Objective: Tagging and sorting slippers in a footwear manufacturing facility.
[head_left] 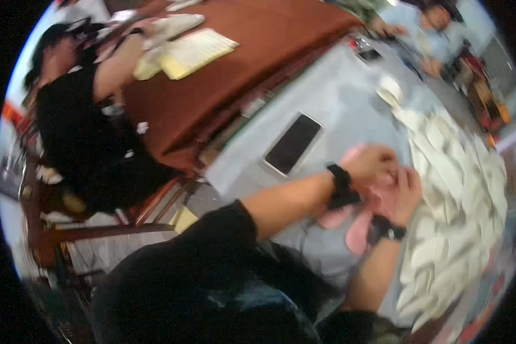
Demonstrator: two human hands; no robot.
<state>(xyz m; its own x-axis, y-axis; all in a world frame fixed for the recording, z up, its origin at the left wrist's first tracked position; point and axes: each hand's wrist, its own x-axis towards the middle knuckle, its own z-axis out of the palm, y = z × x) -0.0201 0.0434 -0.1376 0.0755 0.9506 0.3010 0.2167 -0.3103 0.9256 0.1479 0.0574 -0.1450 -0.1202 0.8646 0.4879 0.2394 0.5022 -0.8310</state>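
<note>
Both hands are close together over pink soft pieces with rounded ends (358, 232), at the right of the grey-covered table. My left hand (374, 164) has its fingers curled in a pinch on a pink piece. Just beside it, my right hand (408, 195) is closed on the same pink material from the right. Blur and the fingers hide the exact grip and the kind of item. More pink ends stick out below the wrists, each of which wears a dark band. A large heap of cream-white, elongated soft pieces (441, 172) lies right beside my right hand.
A phone with a dark screen (294, 143) lies left of my hands on the grey table cover (332, 97). Beyond stands a brown-covered table (258, 34) with yellowish paper (198, 51). One person in black sits at the left; another sits at the far right.
</note>
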